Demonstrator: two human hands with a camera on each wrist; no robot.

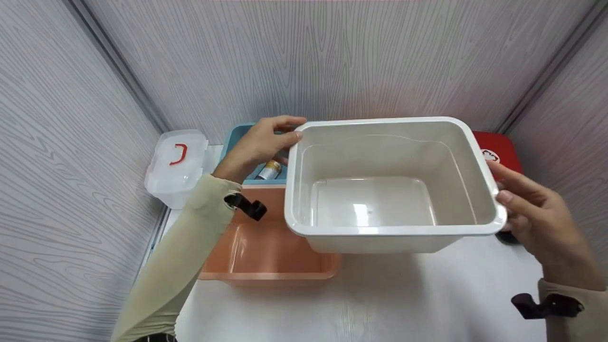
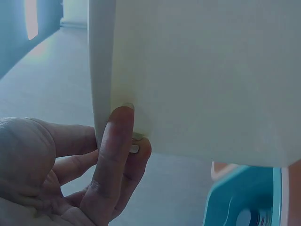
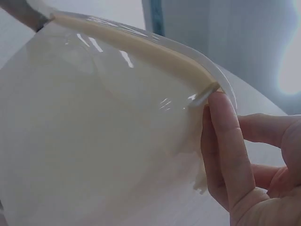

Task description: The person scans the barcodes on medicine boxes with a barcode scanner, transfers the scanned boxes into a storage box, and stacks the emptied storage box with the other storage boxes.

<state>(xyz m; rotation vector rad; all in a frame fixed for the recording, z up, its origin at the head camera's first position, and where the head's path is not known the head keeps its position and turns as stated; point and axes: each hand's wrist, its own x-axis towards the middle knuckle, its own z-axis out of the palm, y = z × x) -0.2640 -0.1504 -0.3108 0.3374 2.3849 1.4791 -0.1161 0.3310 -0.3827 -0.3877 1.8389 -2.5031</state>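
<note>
Head view: both hands (image 1: 259, 145) (image 1: 534, 216) hold white tub (image 1: 389, 126).

I see bare table (image 1: 380, 304) free in front | orange bin (image 1: 266, 251), blue bin (image 1: 237, 135) block left | red case (image 1: 498, 145) blocks right

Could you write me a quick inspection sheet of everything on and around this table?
Surface: white table.
Job's things: empty cream tub, held up above the table by its rim.
Clutter: peach bin; teal bin holding a can; clear lidded box with red handle; red case.
Grippers: left hand grips the tub's left rim; right hand holds its right rim.
Cables: nothing seen.
Surroundings: grey wood-grain walls.
</note>
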